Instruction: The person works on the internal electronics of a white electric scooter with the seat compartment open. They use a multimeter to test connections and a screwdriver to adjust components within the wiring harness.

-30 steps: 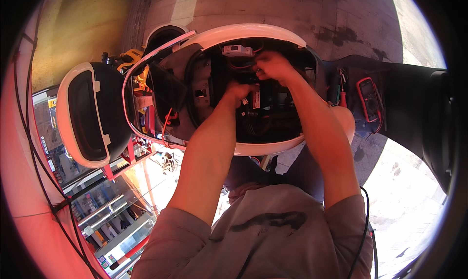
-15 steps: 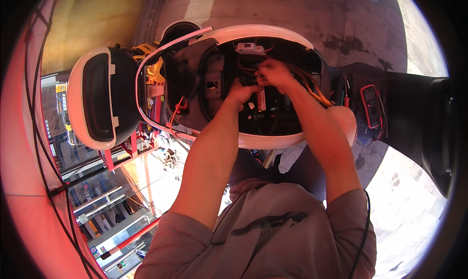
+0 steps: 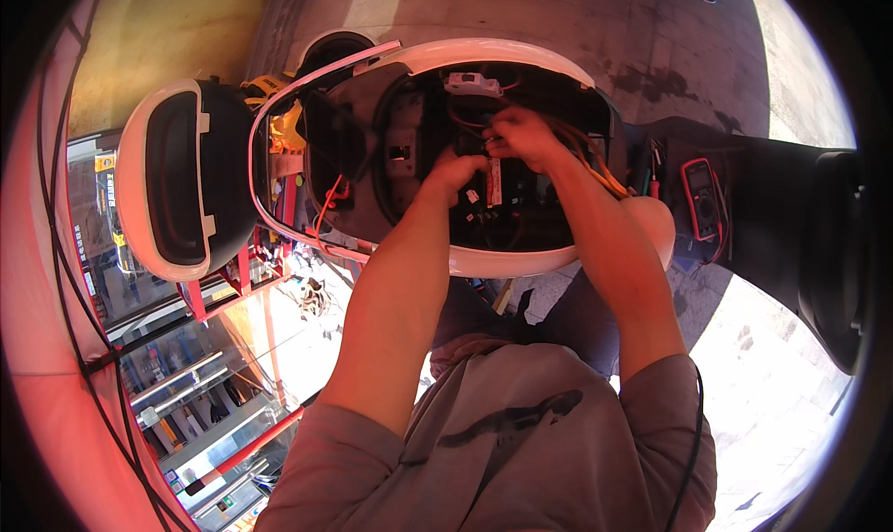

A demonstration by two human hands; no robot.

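An open white scooter body (image 3: 502, 260) exposes a dark compartment with a small grey breaker box (image 3: 473, 84), wires and a light labelled strip (image 3: 495, 187). My left hand (image 3: 456, 171) is low in the middle, fingers curled at a dark item beside the strip. My right hand (image 3: 526, 139) is just above and right of it, fingers pinched near thin wires and that item. What either holds is too small and shadowed to make out. Orange cables (image 3: 605, 174) run behind my right hand toward the rim.
A multimeter (image 3: 699, 199) and screwdrivers (image 3: 655, 183) lie to the right by a long black seat (image 3: 819, 234). At the left sit a black-and-white top box (image 3: 163, 183), yellow tools (image 3: 265, 90) and a glass display case (image 3: 200, 402). Pink fabric (image 3: 37, 253) edges the left.
My right hand has moved down and left, closer to my left hand. The orange cables behind it show more clearly. The view has shifted slightly.
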